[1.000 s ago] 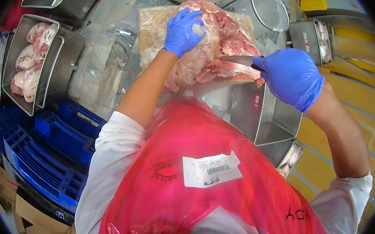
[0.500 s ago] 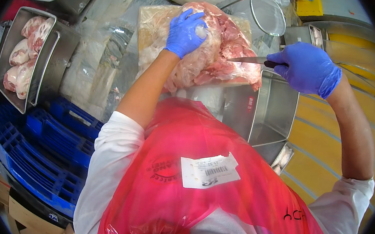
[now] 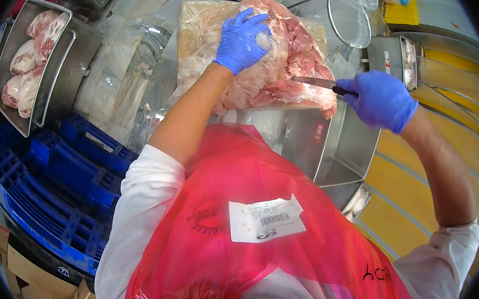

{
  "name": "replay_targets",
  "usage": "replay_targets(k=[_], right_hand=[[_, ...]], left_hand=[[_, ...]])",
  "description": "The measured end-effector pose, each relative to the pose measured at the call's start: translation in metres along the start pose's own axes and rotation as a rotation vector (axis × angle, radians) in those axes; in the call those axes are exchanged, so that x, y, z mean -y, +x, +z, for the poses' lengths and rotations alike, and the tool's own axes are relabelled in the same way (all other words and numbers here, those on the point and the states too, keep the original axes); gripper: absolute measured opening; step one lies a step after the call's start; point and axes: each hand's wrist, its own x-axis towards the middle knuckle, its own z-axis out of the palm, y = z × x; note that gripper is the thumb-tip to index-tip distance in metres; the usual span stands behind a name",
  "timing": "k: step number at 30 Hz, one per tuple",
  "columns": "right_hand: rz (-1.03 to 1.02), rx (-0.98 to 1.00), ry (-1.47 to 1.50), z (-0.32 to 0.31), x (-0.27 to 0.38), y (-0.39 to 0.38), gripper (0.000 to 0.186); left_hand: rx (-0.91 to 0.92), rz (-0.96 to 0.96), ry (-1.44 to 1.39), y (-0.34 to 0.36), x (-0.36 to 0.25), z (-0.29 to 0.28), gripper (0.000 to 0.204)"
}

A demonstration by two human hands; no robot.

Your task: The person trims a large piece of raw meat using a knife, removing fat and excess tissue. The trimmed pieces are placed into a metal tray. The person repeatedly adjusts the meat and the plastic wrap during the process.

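Observation:
A large piece of raw pink meat (image 3: 302, 49) with whitish fat lies on a tan board (image 3: 197, 17), with crumpled clear plastic film (image 3: 198, 69) at its left. My left hand (image 3: 242, 42), in a blue glove, presses on the meat's left part with curled fingers. A round whitish knob shows beside the thumb. At the right, my gloved right hand (image 3: 381, 102) is closed round the dark handle of a knife (image 3: 315, 81). The blade points left across the meat's near right part, its tip at the flesh; I cannot tell how deep it sits.
Several meat pieces fill a metal tub (image 3: 52, 76) at the left. Blue plastic pallets (image 3: 55, 207) lie below it, above cardboard (image 3: 35, 271). A deep metal bin (image 3: 349, 150) stands just right of my apron. Round metal hoop (image 3: 350, 22) at the back; yellow striped surface (image 3: 404, 192) at right.
My right hand and the knife handle have moved left and slightly nearer to me, closer to the meat. My left hand keeps its hold on the meat. The whole view has shifted slightly.

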Motion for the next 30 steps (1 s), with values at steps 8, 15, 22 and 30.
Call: replay_targets(k=[8,15,22,30], right_hand=[[0.106,-0.203,0.333,0.124,-0.035,-0.051,0.043],[0.001,-0.408,0.503,0.257,-0.059,-0.033,0.05],[0.097,-0.608,0.694,0.356,0.005,0.001,0.05],[0.265,-0.811,1.08,0.347,0.064,-0.027,0.046]], left_hand=[[0.023,0.001,-0.002,0.003,-0.001,-0.001,0.017],[0.105,-0.028,0.012,0.019,0.001,0.0,0.017],[0.108,0.017,0.095,0.019,-0.001,-0.005,0.018],[0.042,0.039,0.043,0.013,0.002,-0.002,0.019]])
